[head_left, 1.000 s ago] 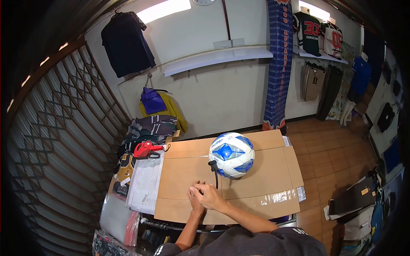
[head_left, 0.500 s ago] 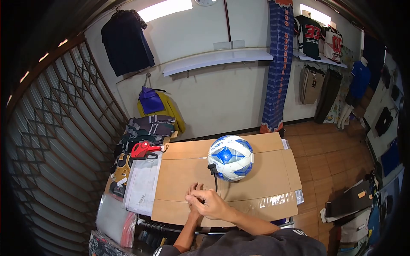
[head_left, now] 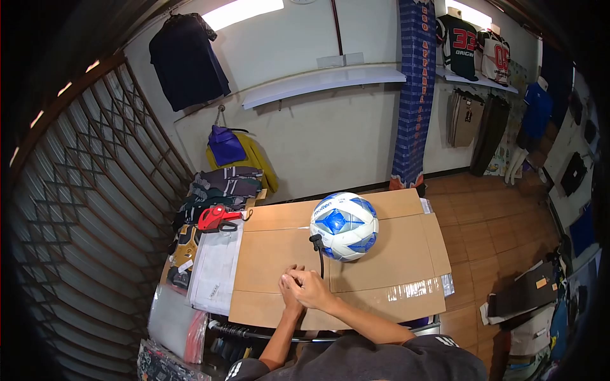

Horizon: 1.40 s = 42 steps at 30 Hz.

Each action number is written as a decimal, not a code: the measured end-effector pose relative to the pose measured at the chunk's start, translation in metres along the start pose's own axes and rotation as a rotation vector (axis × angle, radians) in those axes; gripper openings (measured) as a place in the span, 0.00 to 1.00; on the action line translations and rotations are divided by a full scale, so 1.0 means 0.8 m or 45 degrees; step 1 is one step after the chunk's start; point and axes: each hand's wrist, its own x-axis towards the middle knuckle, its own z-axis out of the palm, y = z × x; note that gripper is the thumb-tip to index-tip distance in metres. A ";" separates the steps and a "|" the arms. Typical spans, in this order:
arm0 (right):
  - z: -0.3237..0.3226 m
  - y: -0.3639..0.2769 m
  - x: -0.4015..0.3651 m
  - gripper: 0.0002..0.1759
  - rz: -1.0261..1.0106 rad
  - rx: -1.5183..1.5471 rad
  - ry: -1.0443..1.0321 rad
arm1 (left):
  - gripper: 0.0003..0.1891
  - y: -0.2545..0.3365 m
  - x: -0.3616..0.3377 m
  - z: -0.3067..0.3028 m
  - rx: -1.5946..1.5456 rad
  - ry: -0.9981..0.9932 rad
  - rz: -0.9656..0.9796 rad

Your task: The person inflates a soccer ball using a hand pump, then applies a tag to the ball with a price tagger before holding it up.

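Note:
My left hand [head_left: 290,293] and my right hand [head_left: 311,291] meet over the near part of the cardboard sheet [head_left: 267,254]. The right hand is closed, its fingers curled against the left one and partly covering it. Those left fingers that show are bent inward; whatever lies between the hands is hidden. A white and blue football [head_left: 344,227] rests on the cardboard just beyond them. In front of the ball, a black cable [head_left: 321,260] with an angled plug runs down toward the right hand.
Left of the cardboard lie a red and black tape dispenser [head_left: 216,219], white plastic packs [head_left: 213,273] and folded clothes [head_left: 225,184]. A wall shelf [head_left: 324,86] runs behind. Stacked garments [head_left: 524,298] lie on the right, beside the tiled floor [head_left: 470,235]. A folding metal gate [head_left: 89,209] borders the left.
The view has shifted slightly, so the table and ball appear a little higher. My left fingers, apart before, have drawn in closer to the right hand. The ball stays in place.

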 end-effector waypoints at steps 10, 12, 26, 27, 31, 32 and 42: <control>-0.077 -0.131 -0.010 0.24 -0.109 0.050 -0.197 | 0.20 0.024 0.005 -0.018 0.141 0.013 0.035; -0.070 -0.111 -0.007 0.22 -0.083 0.029 -0.195 | 0.21 0.006 0.001 -0.006 0.102 0.023 0.016; -0.003 0.015 0.002 0.20 -0.043 0.076 0.015 | 0.20 0.018 0.003 -0.010 -0.204 0.004 -0.056; -0.003 0.015 0.001 0.20 -0.042 0.094 0.025 | 0.20 0.029 0.007 -0.019 -0.103 0.001 -0.012; -0.014 0.004 -0.003 0.22 0.002 0.007 -0.072 | 0.22 0.022 0.004 -0.015 0.076 0.000 0.010; -0.018 -0.001 -0.005 0.22 0.010 -0.026 -0.123 | 0.22 0.017 0.004 -0.010 0.065 -0.008 0.011; -0.077 -0.113 -0.011 0.21 -0.109 0.088 -0.169 | 0.21 0.024 0.010 -0.015 0.259 -0.061 -0.013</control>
